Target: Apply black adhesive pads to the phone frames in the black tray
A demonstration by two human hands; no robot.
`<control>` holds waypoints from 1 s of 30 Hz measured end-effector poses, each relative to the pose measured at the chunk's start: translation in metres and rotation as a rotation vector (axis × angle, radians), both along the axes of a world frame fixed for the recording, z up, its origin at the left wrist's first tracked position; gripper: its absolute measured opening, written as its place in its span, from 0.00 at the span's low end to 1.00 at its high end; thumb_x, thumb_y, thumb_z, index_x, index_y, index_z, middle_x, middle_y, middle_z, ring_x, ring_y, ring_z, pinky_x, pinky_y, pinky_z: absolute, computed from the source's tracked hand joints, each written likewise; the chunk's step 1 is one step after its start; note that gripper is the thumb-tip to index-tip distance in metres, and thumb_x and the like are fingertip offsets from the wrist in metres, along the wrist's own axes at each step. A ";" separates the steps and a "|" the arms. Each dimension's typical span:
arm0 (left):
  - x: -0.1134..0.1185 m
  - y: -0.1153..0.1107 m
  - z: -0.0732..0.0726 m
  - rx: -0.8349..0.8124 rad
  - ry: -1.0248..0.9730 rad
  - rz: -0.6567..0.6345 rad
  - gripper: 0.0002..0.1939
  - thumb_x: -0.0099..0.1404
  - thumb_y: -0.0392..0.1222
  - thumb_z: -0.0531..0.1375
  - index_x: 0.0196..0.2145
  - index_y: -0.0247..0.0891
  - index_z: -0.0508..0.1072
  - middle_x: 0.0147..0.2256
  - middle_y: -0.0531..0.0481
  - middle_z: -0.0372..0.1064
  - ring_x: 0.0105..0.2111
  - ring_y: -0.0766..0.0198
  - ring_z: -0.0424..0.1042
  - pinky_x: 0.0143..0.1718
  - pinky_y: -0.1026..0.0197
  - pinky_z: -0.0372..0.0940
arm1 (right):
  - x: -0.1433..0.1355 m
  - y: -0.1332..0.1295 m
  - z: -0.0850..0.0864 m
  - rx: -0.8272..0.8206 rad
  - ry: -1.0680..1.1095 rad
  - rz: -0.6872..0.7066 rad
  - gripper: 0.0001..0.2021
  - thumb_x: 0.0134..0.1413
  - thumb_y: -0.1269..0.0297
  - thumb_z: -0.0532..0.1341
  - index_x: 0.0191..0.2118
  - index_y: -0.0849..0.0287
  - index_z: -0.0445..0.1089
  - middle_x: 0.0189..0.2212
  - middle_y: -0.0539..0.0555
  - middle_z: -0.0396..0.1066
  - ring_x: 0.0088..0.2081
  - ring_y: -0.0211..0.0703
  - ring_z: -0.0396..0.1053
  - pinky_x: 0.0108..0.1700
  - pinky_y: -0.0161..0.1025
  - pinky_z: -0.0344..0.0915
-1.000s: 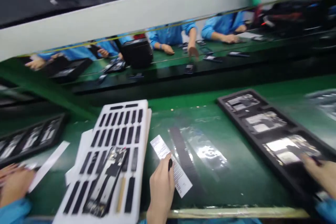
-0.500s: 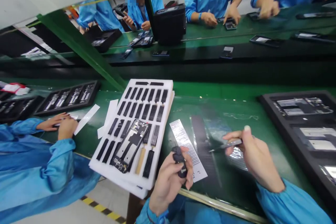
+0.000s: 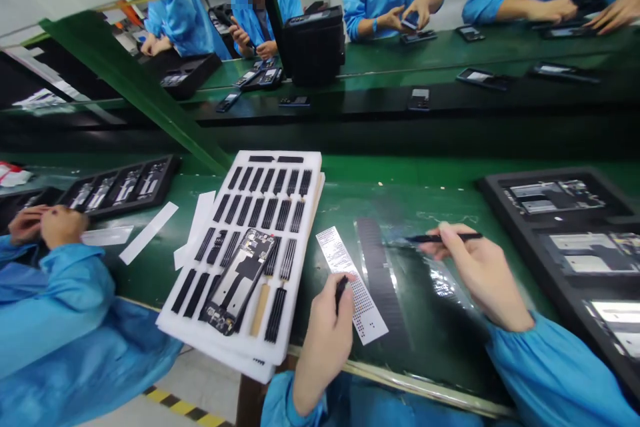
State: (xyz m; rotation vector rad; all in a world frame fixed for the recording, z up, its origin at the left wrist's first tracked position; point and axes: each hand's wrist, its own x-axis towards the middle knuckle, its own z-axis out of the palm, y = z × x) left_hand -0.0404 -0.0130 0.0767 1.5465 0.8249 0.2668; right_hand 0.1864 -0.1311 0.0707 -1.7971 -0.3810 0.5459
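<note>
- So, foam tray (image 3: 245, 347): phone frame (image 3: 237, 283) on top
- Right hand (image 3: 483, 273): well right of tray, pinching slim tool
- Left hand (image 3: 327, 333): just right of tray, pinching black part
- Slim tool (image 3: 424, 238): point juts trayward past fingertips
- Black part (image 3: 341, 291): between thumb and fingers, upper end exposed

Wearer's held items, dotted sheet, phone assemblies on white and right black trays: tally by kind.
Black item, left hand: 1
Dark slim tool, right hand: 1
Dotted white sheet: 1
Assembly on white tray: 1
Assemblies visible in black tray: 3
Total: 7
</note>
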 end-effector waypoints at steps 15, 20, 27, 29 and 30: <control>0.104 0.037 -0.039 1.192 0.625 -0.505 0.40 0.60 0.20 0.51 0.69 0.41 0.59 0.70 0.45 0.53 0.48 0.53 0.71 0.40 0.54 0.76 | 0.040 0.070 -0.066 0.107 -0.109 0.137 0.30 0.57 0.31 0.59 0.36 0.58 0.73 0.27 0.58 0.79 0.30 0.48 0.78 0.34 0.42 0.73; 0.105 0.039 -0.040 1.200 0.620 -0.535 0.40 0.60 0.20 0.50 0.68 0.39 0.59 0.70 0.45 0.54 0.47 0.54 0.71 0.39 0.55 0.75 | 0.041 0.071 -0.069 0.116 -0.084 0.140 0.29 0.56 0.32 0.60 0.35 0.58 0.74 0.27 0.58 0.79 0.30 0.49 0.79 0.34 0.43 0.75; 0.107 0.040 -0.043 1.140 0.580 -0.519 0.39 0.59 0.19 0.50 0.67 0.38 0.61 0.69 0.40 0.55 0.48 0.52 0.72 0.37 0.54 0.75 | 0.039 0.073 -0.069 0.208 -0.048 0.097 0.28 0.58 0.35 0.62 0.39 0.60 0.75 0.28 0.59 0.80 0.31 0.50 0.80 0.37 0.44 0.76; 0.105 0.041 -0.042 1.010 0.481 -0.419 0.36 0.61 0.19 0.49 0.65 0.38 0.64 0.67 0.40 0.59 0.51 0.50 0.71 0.41 0.51 0.74 | 0.035 0.069 -0.058 0.254 -0.049 0.069 0.26 0.62 0.37 0.60 0.41 0.60 0.75 0.30 0.59 0.80 0.33 0.50 0.80 0.38 0.44 0.77; 0.104 0.041 -0.040 0.897 0.393 -0.330 0.33 0.64 0.21 0.49 0.64 0.38 0.65 0.65 0.39 0.63 0.52 0.50 0.71 0.45 0.50 0.73 | 0.031 0.065 -0.050 0.287 -0.045 0.057 0.25 0.64 0.39 0.59 0.42 0.60 0.75 0.31 0.58 0.80 0.34 0.50 0.80 0.39 0.44 0.77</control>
